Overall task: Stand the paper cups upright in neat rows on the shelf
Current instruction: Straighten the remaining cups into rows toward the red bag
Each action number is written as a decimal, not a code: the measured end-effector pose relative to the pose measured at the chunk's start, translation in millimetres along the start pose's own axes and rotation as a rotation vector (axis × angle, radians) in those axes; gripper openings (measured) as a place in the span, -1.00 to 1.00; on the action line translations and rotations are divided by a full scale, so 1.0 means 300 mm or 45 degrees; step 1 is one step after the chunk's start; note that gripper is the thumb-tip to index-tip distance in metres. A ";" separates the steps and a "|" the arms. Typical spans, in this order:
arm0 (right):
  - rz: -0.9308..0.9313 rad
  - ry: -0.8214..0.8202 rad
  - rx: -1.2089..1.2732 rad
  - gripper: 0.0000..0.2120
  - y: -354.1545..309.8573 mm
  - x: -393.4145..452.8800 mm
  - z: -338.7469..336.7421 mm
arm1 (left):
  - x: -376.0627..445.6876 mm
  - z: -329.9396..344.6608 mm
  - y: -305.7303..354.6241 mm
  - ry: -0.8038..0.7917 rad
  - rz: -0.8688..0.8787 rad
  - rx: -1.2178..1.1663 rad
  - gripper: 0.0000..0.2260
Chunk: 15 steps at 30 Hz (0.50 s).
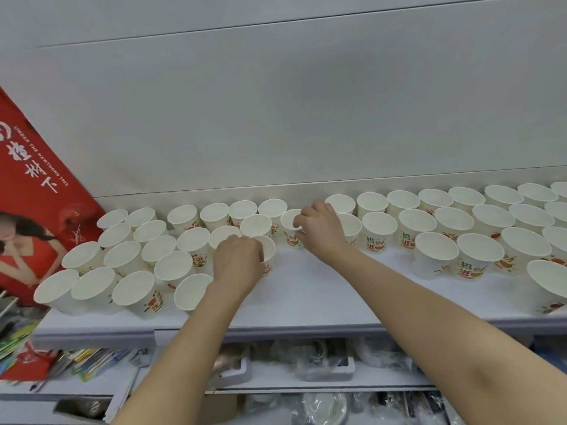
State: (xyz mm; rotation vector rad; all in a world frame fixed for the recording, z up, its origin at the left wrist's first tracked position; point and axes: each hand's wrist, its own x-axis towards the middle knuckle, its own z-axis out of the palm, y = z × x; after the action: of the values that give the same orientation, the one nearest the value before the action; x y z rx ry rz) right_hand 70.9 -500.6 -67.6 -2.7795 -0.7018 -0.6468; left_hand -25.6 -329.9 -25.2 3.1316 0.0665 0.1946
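Several white paper cups with orange and green print stand upright on the white shelf (306, 296). A loose cluster fills the left (132, 259), and rows run along the right (435, 222). My left hand (237, 259) grips a cup (267, 250) at the cluster's right edge, fingers curled round its rim. My right hand (319, 228) pinches the rim of a small cup (291, 223) near the back row. A bare strip of shelf lies in front of both hands.
A red printed box (36, 185) leans against the wall at the left. The grey back wall (306, 118) rises behind the cups. Below the shelf edge, lower shelves hold bagged goods (322, 360) and coloured packets (89, 360).
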 end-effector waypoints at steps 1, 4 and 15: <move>0.002 0.002 -0.007 -0.88 -0.007 0.004 0.002 | -0.001 0.004 -0.003 0.038 0.019 -0.024 -0.90; 0.022 0.087 0.053 -0.91 -0.031 -0.011 -0.014 | -0.001 0.003 -0.014 0.175 0.052 -0.116 -0.93; 0.256 0.299 0.173 -0.91 0.178 -0.440 -0.275 | -0.017 0.021 0.200 0.159 0.299 -0.552 -0.92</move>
State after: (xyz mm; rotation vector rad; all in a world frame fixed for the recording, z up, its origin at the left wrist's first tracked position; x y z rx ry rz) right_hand -37.4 -624.3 -60.1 -2.5503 -0.3976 -0.8319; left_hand -27.5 -390.1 -31.9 2.6851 -0.3024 0.3519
